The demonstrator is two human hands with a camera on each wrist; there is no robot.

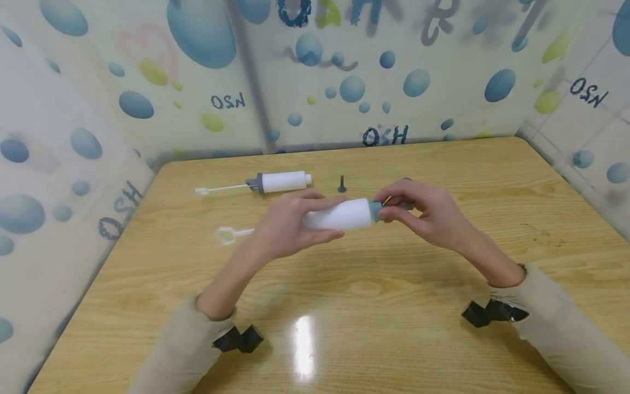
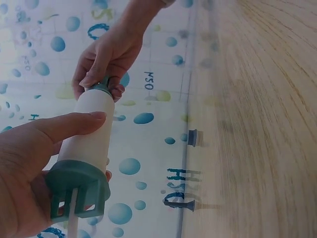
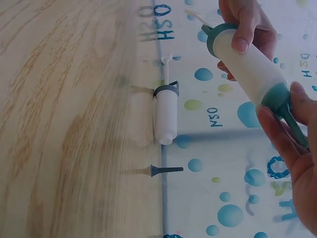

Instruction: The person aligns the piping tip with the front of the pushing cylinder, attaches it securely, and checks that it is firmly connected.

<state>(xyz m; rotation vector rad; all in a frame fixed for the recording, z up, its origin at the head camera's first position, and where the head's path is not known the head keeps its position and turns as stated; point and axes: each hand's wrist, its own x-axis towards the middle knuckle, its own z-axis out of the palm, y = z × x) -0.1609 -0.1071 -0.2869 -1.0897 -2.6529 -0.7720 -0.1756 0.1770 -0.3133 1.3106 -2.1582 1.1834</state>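
Observation:
My left hand [image 1: 290,223] grips the white barrel of a plunger syringe [image 1: 348,214], held level above the table. Its rod, with a white loop handle [image 1: 226,236], sticks out to the left. In the left wrist view the syringe's green collar [image 2: 79,178] shows at the rear end. At the front end, my right hand [image 1: 425,213] pinches the green tapered nozzle [image 3: 277,95] between thumb and fingers. The nozzle sits against the barrel; whether it is fully seated cannot be told. Its narrow tip runs out past the right fingers.
Behind the hands, a second white syringe [image 1: 284,181] with a grey collar lies on the wooden table [image 1: 344,306]. A small dark nozzle [image 1: 342,185] stands beside it on its wide end. Another dark nozzle [image 2: 192,138] shows in the left wrist view. A patterned wall [image 1: 315,109] borders the table.

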